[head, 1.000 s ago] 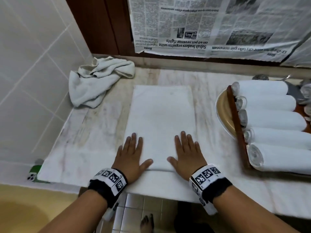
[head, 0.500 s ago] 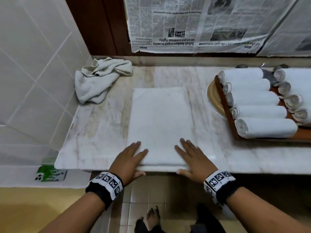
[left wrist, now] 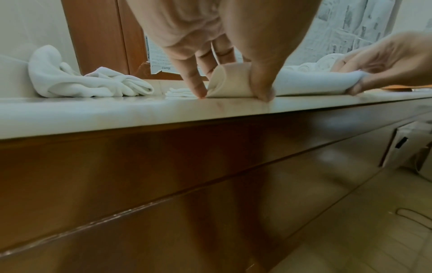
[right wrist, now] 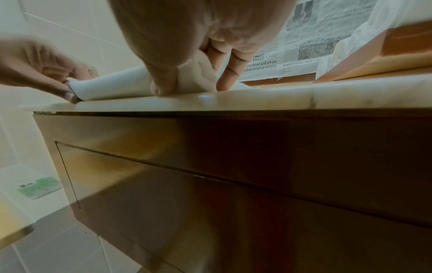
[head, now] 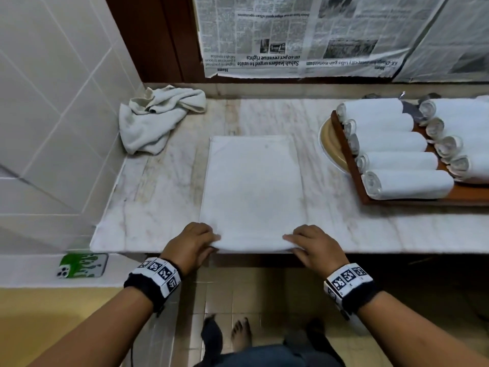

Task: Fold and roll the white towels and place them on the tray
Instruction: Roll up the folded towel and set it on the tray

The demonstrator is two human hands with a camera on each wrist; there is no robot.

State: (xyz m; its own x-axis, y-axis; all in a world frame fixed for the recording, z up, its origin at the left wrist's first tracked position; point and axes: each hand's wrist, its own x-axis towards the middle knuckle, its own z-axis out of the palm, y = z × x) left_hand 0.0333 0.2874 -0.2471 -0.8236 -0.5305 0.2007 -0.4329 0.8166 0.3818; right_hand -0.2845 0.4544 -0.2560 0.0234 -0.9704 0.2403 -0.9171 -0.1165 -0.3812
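Observation:
A folded white towel [head: 251,186] lies flat on the marble counter [head: 153,197], its near edge curled up into a small roll [left wrist: 230,82] at the counter's front. My left hand [head: 194,241] pinches the roll's left end [left wrist: 231,83] between thumb and fingers. My right hand [head: 312,242] pinches the right end [right wrist: 187,81] the same way. A wooden tray [head: 352,165] at the right carries several rolled white towels [head: 397,161].
A crumpled white towel [head: 156,117] sits at the back left corner against the tiled wall. A beige plate [head: 330,144] lies under the tray's left side. A green phone [head: 82,264] lies on a low ledge at the left. Newspaper [head: 304,35] covers the back wall.
Both hands slid back from flat on the towel to its near edge, curled their fingers and lifted that edge into a roll. The head view has pulled back.

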